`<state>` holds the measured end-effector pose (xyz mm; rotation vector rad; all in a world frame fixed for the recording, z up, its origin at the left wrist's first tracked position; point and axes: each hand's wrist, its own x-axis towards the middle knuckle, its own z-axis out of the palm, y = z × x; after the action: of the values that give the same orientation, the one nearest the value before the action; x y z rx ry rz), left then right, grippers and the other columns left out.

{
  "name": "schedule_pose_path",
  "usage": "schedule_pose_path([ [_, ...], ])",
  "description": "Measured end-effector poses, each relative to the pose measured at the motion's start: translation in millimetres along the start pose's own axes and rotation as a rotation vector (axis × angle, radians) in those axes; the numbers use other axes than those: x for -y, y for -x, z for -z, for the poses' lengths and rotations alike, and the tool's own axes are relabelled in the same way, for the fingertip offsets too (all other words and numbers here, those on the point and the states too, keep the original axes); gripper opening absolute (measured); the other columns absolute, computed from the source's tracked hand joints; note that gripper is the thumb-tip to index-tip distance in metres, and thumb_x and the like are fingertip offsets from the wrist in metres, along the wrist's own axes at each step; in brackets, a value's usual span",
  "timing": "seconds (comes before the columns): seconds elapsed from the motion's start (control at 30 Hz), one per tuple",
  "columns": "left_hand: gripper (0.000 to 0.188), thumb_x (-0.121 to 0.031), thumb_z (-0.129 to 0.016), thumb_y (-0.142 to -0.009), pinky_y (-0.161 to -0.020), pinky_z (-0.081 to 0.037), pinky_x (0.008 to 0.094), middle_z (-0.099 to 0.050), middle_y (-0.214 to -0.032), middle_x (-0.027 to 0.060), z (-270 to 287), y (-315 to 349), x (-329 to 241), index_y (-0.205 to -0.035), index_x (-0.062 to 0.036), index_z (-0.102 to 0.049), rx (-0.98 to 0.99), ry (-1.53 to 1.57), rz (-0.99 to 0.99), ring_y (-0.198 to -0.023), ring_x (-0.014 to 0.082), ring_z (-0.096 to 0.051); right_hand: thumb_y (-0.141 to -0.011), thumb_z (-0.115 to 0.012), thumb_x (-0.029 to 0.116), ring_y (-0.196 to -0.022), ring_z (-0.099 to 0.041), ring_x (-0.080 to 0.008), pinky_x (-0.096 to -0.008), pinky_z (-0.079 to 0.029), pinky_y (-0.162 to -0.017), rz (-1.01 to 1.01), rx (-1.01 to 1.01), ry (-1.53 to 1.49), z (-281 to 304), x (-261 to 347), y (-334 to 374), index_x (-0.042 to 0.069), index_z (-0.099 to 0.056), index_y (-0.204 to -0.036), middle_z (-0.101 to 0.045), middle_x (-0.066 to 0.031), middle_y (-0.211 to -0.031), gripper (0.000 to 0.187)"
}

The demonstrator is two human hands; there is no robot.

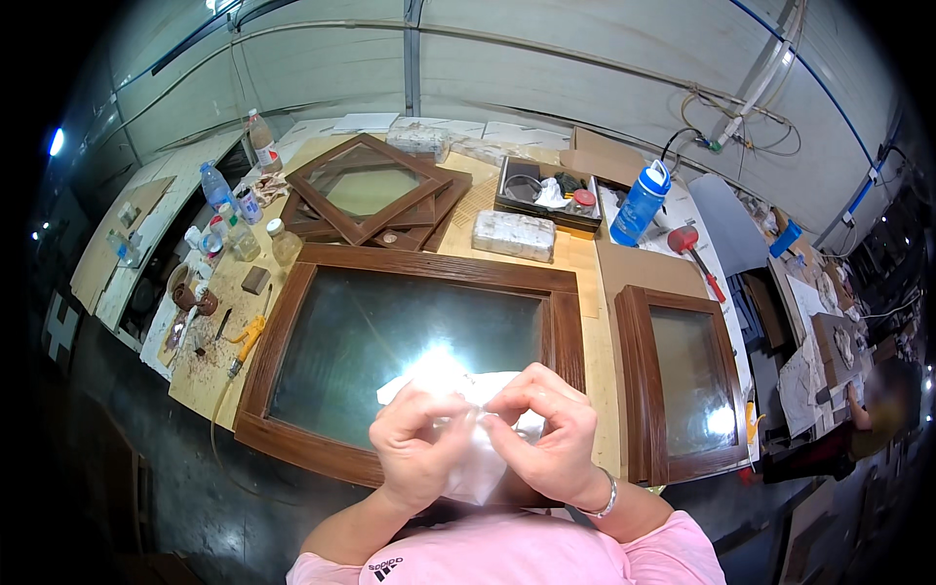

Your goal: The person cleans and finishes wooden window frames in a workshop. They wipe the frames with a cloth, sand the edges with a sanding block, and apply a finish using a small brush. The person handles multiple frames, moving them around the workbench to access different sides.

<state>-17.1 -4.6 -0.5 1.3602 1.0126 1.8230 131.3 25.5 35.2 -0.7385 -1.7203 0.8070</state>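
Both hands are close together over the front edge of a large brown wooden-framed glass panel (419, 327). Between them is a thin white cloth (479, 475), crumpled, with a corner hanging down and other parts spreading above the knuckles. My left hand (419, 444) pinches it with bent fingers. Opposite, my right hand (548, 429) grips it between thumb and fingertips, a bracelet around that wrist. A bright light reflects in the glass just beyond the cloth. Part of the panel's near edge is hidden behind my hands.
Smaller framed panels (341, 195) lie stacked behind; more narrow framed panels (682, 385) lie at right. Bottles (237, 237) and a yellow air gun (249, 341) with a hose are at left. Behind stand a wrapped block (514, 237), a tool box (546, 210) and a blue bottle (641, 205). Someone works far right.
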Motion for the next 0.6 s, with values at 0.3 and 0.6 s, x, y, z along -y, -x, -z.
schedule_pose_path([
  [0.3, 0.010, 0.006, -0.070, -0.070, -0.068, -0.048, 0.0283, -0.062, -0.076, 0.0066, -0.7, -2.4, 0.0, -0.078, 0.0003, -0.068, 0.034, -0.211, -0.134, -0.073, 0.0171, -0.058, -0.070, -0.067, -0.011, -0.065, -0.058, -0.0114, -0.0236, -0.045, -0.059, -0.006, 0.021, 0.007, 0.7, -1.1, -1.9, -0.003, -0.068, -0.080, -0.061, -0.0076, -0.076, 0.012],
  [0.6, 0.013, 0.008, -0.066, -0.068, -0.067, -0.048, 0.0280, -0.062, -0.076, 0.0070, 1.1, -2.7, 2.6, -0.078, 0.0010, -0.068, 0.064, -0.171, -0.083, -0.074, 0.0172, -0.059, -0.070, -0.066, -0.009, -0.065, -0.058, -0.0110, -0.0233, -0.046, -0.058, -0.036, 0.058, -0.031, 5.0, -2.5, -3.9, -0.003, -0.068, -0.080, -0.062, -0.0077, -0.077, 0.012],
])
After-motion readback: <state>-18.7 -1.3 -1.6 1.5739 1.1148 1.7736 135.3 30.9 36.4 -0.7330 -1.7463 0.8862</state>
